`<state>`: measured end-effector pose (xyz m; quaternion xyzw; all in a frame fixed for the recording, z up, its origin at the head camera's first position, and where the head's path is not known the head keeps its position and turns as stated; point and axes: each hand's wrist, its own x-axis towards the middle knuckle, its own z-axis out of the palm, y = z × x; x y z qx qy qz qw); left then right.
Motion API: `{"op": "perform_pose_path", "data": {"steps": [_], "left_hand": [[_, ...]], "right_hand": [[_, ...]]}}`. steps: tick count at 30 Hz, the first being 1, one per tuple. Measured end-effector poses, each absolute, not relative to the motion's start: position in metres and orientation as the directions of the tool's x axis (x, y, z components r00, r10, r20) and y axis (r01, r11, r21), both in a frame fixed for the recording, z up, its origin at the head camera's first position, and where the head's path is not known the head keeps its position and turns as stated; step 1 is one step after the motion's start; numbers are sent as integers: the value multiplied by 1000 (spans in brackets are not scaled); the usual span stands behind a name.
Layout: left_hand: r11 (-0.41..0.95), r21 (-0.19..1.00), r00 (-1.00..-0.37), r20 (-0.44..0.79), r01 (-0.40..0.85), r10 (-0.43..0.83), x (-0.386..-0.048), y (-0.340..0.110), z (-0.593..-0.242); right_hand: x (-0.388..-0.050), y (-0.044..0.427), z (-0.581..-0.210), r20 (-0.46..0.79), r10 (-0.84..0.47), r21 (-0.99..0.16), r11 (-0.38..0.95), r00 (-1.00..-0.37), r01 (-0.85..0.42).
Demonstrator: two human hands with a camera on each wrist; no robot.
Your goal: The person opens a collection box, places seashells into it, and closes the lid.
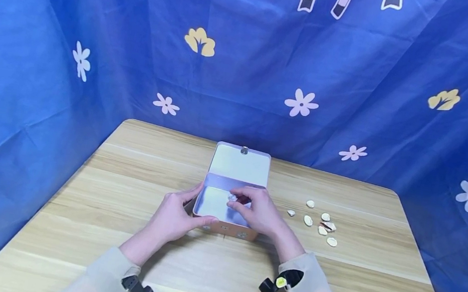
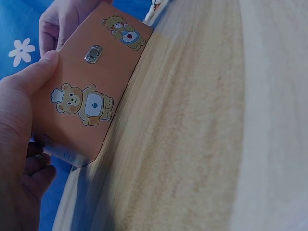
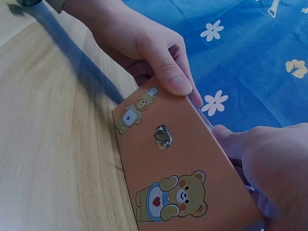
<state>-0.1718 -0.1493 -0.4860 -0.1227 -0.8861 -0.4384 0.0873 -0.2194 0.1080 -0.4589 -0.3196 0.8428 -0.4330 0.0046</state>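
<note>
An orange tin box (image 1: 232, 230) with bear pictures and a metal clasp (image 3: 162, 137) on its front stands on the table, its lid (image 1: 239, 166) raised at the back. With my left hand (image 1: 173, 217) I grip the box's left side, thumb along the front rim, fingers round the side. My right hand (image 1: 261, 213) reaches over the box's right wall and pinches a small white shell (image 1: 232, 198) above the pale inside. Both wrist views show the box's front; there its wall hides the shell.
Several pale seashells (image 1: 308, 220) lie scattered on the wooden table (image 1: 358, 286) to the right of the box, one with brown markings (image 1: 328, 226). A blue patterned cloth (image 1: 246, 67) hangs behind the table and at both sides.
</note>
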Motion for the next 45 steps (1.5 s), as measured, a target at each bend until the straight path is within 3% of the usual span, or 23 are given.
{"op": "perform_pose_path", "data": {"steps": [12,25,36,45], "left_hand": [[593,752,-957,250,289,148,-171,-148,-486],[579,762,-955,263,292,136,-170,-148,-486],[569,770,-957,262,287,128,-171,-148,-487],[573,776,-964,230,265,135,-171,-149,-486]], "right_hand": [[-218,112,-459,247,-557,-757,400,-793,-517],[-205,137,-446,294,-474,-734,444,-830,-514],[-199,185,-445,366,-398,-745,416,-841,-521],[-193,231,-450,354,-321,-706,524,-878,-476]]}}
